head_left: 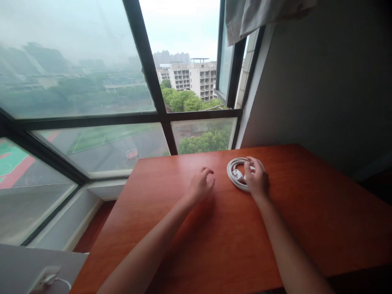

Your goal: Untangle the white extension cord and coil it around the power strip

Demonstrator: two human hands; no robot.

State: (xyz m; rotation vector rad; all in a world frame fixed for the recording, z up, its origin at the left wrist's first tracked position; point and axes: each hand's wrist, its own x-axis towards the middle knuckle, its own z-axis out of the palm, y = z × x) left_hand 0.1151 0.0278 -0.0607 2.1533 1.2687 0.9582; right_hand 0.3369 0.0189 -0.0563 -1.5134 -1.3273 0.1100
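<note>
A coiled white cable (235, 173) with a white plug in its middle lies on the reddish wooden table (183, 237), near the far edge. My right hand (256, 178) rests on the coil's right side, fingers curled over it and gripping the loops. My left hand (201, 184) hovers just left of the coil, a short gap away, with its fingers loosely curled and nothing in them.
A large dark-framed window (153, 102) stands beyond the table's far edge, with a grey wall (321, 90) on the right. A cloth (260, 14) hangs at the top right. A white wall socket with a plugged cable (49, 278) sits low at the left.
</note>
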